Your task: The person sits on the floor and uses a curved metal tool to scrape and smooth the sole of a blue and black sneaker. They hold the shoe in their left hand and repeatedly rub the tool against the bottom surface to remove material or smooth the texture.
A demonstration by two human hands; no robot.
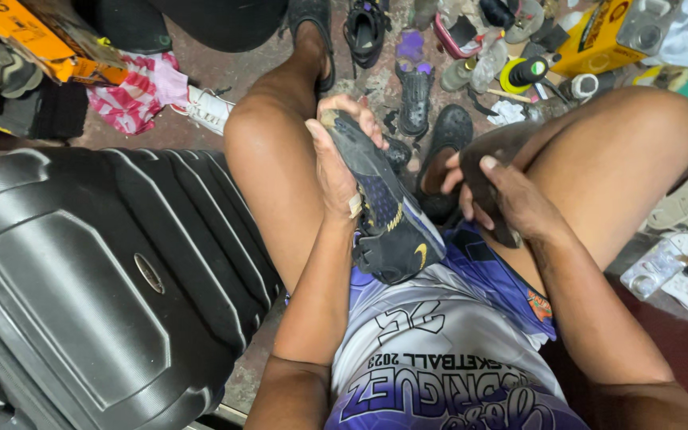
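Head view: a seated person works on a dark shoe over the lap.
Left hand (336, 163) holds its grip wrapped around the black-and-purple shoe (384, 207); right hand (511, 195), just beside that grip, pinches a dark sole piece (491, 151). Left of it lies a black suitcase (97, 279); beyond, bottles and shoes litter the floor (201, 60).

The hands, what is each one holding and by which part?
The left hand grips a dark shoe around its toe end. The right hand holds a dark, blurred piece by its lower part.
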